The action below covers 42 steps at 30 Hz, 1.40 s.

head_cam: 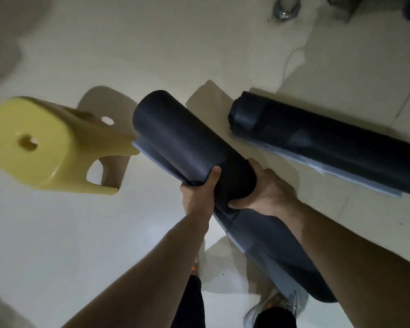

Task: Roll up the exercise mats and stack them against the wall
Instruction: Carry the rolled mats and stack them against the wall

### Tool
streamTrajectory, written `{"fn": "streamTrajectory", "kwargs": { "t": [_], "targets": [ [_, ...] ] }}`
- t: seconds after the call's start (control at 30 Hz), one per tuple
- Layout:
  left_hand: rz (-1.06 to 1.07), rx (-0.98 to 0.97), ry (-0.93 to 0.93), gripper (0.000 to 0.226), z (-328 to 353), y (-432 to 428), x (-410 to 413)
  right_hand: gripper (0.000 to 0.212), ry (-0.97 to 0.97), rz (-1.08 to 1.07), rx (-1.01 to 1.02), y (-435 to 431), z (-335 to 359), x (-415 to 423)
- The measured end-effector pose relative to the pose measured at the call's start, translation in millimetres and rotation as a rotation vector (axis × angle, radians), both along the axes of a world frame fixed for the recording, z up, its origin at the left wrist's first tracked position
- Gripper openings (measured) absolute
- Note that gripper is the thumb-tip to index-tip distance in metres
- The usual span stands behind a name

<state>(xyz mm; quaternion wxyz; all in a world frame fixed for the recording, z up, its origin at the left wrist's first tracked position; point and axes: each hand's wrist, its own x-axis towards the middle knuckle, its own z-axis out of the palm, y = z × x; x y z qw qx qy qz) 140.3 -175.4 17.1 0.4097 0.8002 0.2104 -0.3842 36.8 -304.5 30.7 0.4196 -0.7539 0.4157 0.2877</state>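
I hold a rolled black exercise mat (182,136) in the air in front of me, pointing away to the upper left. My left hand (199,195) grips it from the left, thumb up over the roll. My right hand (265,188) grips it from the right, fingers curled under. A loose flap of the mat hangs down toward my feet. A second rolled black mat (329,143) lies on the pale floor to the right, with a thin light sheet beneath it.
A yellow plastic stool (45,145) stands at the left, close to the held mat's far end. A metal fitting (285,8) stands at the top edge. My shoes (275,306) show at the bottom. The floor is pale tile.
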Motion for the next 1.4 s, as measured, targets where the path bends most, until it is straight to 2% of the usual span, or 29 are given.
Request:
{"fn": "streamTrajectory", "kwargs": {
  "t": [0.07, 0.2, 0.33, 0.43, 0.63, 0.77, 0.9, 1.03, 1.17, 1.3, 1.4],
  "targets": [
    [0.061, -0.035, -0.020, 0.101, 34.1, 10.8, 32.4, 0.130, -0.055, 0.038, -0.009, 6.7, 28.6, 36.8],
    [0.172, -0.096, -0.112, 0.095, 112.7, 43.2, 104.9, 0.120, -0.141, 0.124, -0.062, 28.3, 105.2, 119.3],
    [0.284, -0.165, -0.180, 0.099, 192.6, 83.1, 194.2, 0.108, -0.185, 0.225, -0.085, 57.9, 192.2, 223.1],
    [0.365, -0.217, -0.209, 0.106, 243.0, 114.9, 271.7, 0.111, -0.195, 0.307, -0.112, 85.3, 251.4, 311.8],
    [0.401, -0.197, -0.252, 0.112, 331.3, 170.1, 417.2, 0.109, -0.222, 0.460, -0.122, 131.9, 349.7, 477.2],
    [0.450, -0.196, -0.285, 0.113, 372.8, 185.8, 503.2, 0.103, -0.260, 0.532, -0.133, 147.0, 390.7, 572.1],
    [0.524, -0.196, -0.311, 0.113, 392.6, 196.4, 570.4, 0.104, -0.275, 0.610, -0.140, 155.8, 409.0, 652.2],
    [0.701, -0.215, -0.318, 0.112, 389.0, 230.5, 639.4, 0.106, -0.283, 0.776, -0.148, 190.9, 406.8, 750.3],
    [0.854, -0.264, -0.278, 0.102, 359.9, 278.2, 688.6, 0.114, -0.257, 0.957, -0.168, 243.5, 386.5, 829.5],
    [1.009, -0.264, -0.260, 0.108, 323.1, 351.3, 742.0, 0.107, -0.242, 1.119, -0.183, 325.2, 354.6, 908.3],
    [1.100, -0.290, -0.244, 0.105, 282.0, 414.8, 791.8, 0.118, -0.248, 1.212, -0.187, 397.8, 315.9, 972.5]
  ]
}}
